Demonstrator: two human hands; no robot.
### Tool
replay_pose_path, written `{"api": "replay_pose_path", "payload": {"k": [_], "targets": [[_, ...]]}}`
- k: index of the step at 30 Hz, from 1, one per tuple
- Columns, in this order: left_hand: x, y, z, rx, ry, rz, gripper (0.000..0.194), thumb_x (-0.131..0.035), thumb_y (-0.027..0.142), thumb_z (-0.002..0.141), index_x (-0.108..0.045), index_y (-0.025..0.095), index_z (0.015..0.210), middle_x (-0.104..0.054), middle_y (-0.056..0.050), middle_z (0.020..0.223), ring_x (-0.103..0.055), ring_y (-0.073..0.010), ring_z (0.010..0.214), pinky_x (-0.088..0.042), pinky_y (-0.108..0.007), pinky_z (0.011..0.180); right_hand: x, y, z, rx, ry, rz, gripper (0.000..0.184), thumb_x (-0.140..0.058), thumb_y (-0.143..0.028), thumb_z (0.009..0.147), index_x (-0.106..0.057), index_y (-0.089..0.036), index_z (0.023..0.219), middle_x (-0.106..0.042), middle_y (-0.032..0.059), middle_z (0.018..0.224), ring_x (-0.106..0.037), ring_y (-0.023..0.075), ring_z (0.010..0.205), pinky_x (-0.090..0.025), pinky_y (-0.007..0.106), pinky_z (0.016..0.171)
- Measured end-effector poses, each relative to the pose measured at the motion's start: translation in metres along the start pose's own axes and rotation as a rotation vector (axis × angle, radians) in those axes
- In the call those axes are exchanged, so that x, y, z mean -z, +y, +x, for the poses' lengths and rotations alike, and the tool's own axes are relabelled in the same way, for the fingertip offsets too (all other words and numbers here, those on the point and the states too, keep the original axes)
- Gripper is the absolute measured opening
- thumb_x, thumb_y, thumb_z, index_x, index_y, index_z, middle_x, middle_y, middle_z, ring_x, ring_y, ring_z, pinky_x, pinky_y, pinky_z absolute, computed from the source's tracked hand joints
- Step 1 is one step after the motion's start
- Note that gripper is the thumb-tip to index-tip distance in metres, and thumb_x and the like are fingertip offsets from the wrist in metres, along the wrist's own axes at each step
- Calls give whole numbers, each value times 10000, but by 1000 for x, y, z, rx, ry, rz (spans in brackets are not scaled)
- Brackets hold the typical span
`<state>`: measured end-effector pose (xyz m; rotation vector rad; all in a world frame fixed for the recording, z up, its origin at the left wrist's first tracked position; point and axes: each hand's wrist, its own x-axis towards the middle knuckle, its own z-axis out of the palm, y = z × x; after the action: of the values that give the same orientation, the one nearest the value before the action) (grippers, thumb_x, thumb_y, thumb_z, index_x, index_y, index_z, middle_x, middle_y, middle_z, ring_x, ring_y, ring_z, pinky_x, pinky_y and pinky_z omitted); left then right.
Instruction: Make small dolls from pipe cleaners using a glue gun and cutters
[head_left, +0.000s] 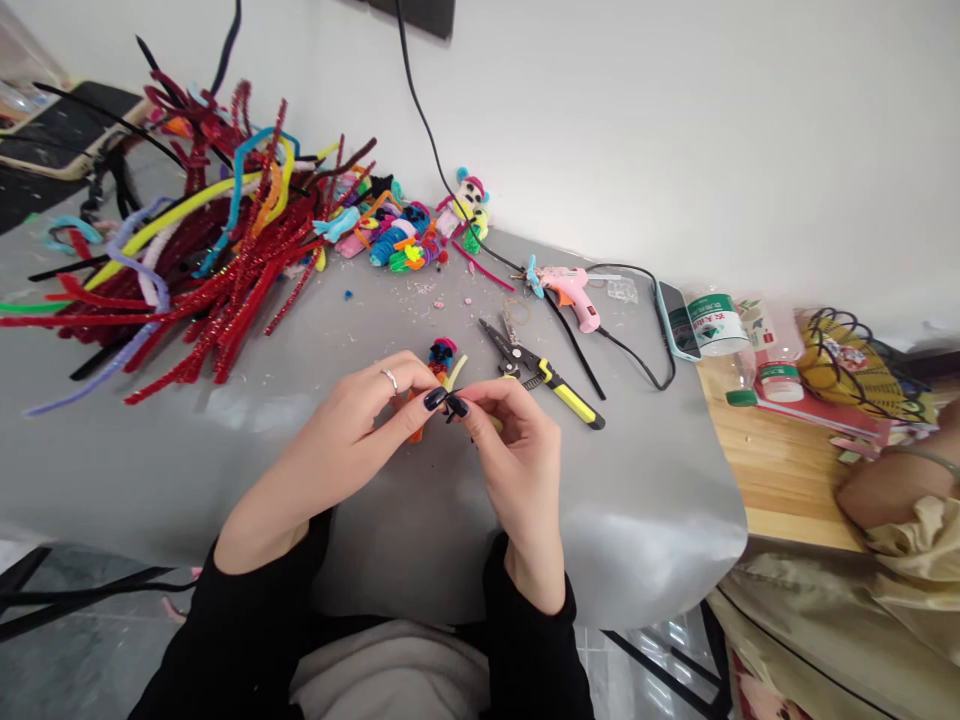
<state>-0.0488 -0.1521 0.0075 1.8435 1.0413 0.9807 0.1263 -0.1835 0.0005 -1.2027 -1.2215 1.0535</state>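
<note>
Over the middle of the grey table, my left hand [367,410] and my right hand [517,430] meet fingertip to fingertip. Both pinch a short piece of black pipe cleaner [451,415], mostly covered by the thumbs. A pale yellow strip [455,371] sticks up just behind the fingertips; whether it is held, I cannot tell. Behind my left fingers lies a small pipe cleaner doll [442,352] with a red, blue and black head, its lower part hidden. Yellow-handled pliers [551,378] lie with jaws apart, to the right beyond my right hand.
A large heap of pipe cleaners [217,260] fills the left. Finished dolls [405,235] stand at the wall. A pink glue gun [574,292] with a cord, a phone [677,320] and plastic bottles [716,322] are at the right. Another person's arm [900,475] rests beside the wooden table [795,480].
</note>
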Motion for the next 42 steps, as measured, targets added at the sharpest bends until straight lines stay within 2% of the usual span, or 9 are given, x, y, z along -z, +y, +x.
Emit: {"api": "replay_pose_path", "payload": {"k": [5, 11, 15, 21, 28, 32, 35, 38, 42], "targets": [[-1, -1, 1, -5, 52, -14, 273, -542, 353, 1072, -661, 229, 861, -658, -31, 822, -633, -185, 744, -496, -301, 697, -1, 0, 1, 42, -15, -21, 33, -695, -268, 967, -708, -239, 974, -795, 22, 944, -754, 161, 856, -607, 287, 766], [-6, -1, -1, 6, 149, -18, 278, -589, 349, 1046, -651, 227, 805, -618, -33, 795, -594, -179, 701, -478, -303, 632, -5, -3, -2, 60, -13, -134, 130, -648, -264, 992, -687, -215, 878, -749, 3, 811, -700, 144, 746, -548, 268, 704], [-13, 4, -1, 9, 244, -82, 235, -624, 309, 1030, -637, 227, 811, -590, -22, 786, -577, -165, 671, -478, -303, 620, -8, -6, -5, 81, 34, -117, 127, -656, -249, 985, -689, -212, 869, -721, -9, 780, -666, 130, 718, -527, 255, 683], [-22, 8, 3, -22, 348, -19, 246, -607, 314, 1035, -599, 232, 804, -556, -29, 768, -526, -173, 653, -456, -312, 575, -8, -7, -4, 72, 30, -127, 127, -653, -266, 983, -687, -217, 870, -714, -6, 780, -657, 140, 717, -527, 273, 685], [-37, 9, 1, -35, 501, 15, 213, -597, 277, 1038, -597, 233, 830, -568, -26, 800, -557, -183, 717, -489, -318, 654, -15, -6, -5, 98, 18, -120, 150, -639, -270, 1000, -678, -220, 863, -712, -1, 799, -659, 140, 736, -529, 263, 686], [-31, 4, 1, -14, 403, 43, 224, -576, 268, 1059, -637, 231, 847, -602, -21, 802, -569, -175, 710, -467, -309, 654, -9, -2, -5, 121, 42, -175, 128, -628, -230, 1011, -694, -222, 901, -739, 7, 853, -677, 151, 785, -527, 276, 732], [-19, -2, 2, -44, 300, 96, 193, -560, 270, 1069, -677, 236, 920, -683, -41, 905, -634, -190, 797, -487, -314, 722, -2, 1, -3, 156, 50, -282, 141, -612, -200, 1014, -707, -229, 915, -726, 10, 855, -672, 163, 803, -508, 289, 744], [-7, -6, 2, -98, 212, 166, 168, -558, 270, 1067, -689, 240, 965, -710, -44, 971, -667, -201, 883, -505, -316, 804, 3, 1, -1, 191, 26, -361, 166, -606, -175, 1018, -726, -235, 921, -706, 13, 856, -652, 167, 803, -497, 293, 731], [2, -8, -1, -123, 109, 235, 164, -564, 249, 1051, -685, 238, 941, -708, -37, 950, -664, -203, 876, -507, -309, 795, 4, 1, 0, 230, -19, -404, 193, -600, -139, 1021, -739, -234, 926, -714, 24, 874, -649, 175, 833, -506, 300, 763]]}}
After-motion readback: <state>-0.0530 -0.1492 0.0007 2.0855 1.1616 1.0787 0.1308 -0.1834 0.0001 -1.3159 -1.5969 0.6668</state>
